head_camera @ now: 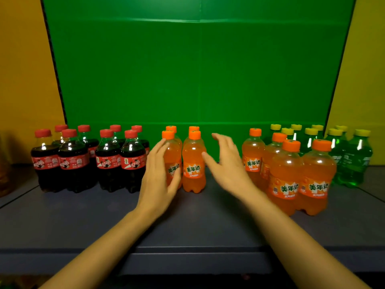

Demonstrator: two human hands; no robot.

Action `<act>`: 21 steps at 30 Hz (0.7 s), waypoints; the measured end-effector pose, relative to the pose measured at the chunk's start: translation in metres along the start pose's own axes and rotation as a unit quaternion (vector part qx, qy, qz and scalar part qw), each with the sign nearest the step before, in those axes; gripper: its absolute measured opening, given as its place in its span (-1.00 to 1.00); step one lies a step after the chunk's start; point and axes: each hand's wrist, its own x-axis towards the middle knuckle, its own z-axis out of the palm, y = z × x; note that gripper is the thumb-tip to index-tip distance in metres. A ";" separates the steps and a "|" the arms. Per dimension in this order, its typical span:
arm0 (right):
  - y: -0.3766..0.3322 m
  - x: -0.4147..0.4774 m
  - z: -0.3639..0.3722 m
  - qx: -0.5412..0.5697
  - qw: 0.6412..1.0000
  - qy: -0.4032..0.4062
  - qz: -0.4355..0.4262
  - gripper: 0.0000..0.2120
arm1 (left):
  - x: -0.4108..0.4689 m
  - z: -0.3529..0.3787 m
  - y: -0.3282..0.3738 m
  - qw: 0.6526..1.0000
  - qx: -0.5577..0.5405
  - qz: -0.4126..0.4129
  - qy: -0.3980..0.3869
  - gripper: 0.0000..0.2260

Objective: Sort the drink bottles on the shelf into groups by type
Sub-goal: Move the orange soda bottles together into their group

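While the left hand (160, 174) rests straight-fingered against the middle orange bottles (193, 163), the right hand (226, 163) hovers spread wide beside them. Cola bottles (73, 159) stand left of them on the shelf (187, 226), green bottles (354, 163) right.

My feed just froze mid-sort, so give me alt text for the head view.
A person's left grip lies against, and their open right grip hovers beside, four orange soda bottles at the middle of the shelf. Cola bottles stand left; four more orange bottles and green bottles stand right, before a green backdrop.
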 end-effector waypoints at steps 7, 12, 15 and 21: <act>0.011 0.036 -0.120 -0.124 0.991 0.032 -0.037 -0.77 | 0.011 0.061 0.053 0.986 -0.106 -0.010 -0.127 -0.61; 0.043 0.050 -0.161 -0.215 0.966 -0.098 0.100 -0.66 | 0.034 0.122 0.064 0.955 -0.154 -0.150 -0.204 -0.45; 0.059 0.052 -0.163 -0.254 0.923 -0.238 0.161 -0.55 | 0.049 0.148 0.068 0.922 -0.209 -0.235 -0.227 -0.37; 0.076 0.068 -0.167 -0.150 0.888 -0.376 0.218 -0.52 | 0.065 0.166 0.079 0.850 -0.358 -0.304 -0.241 -0.43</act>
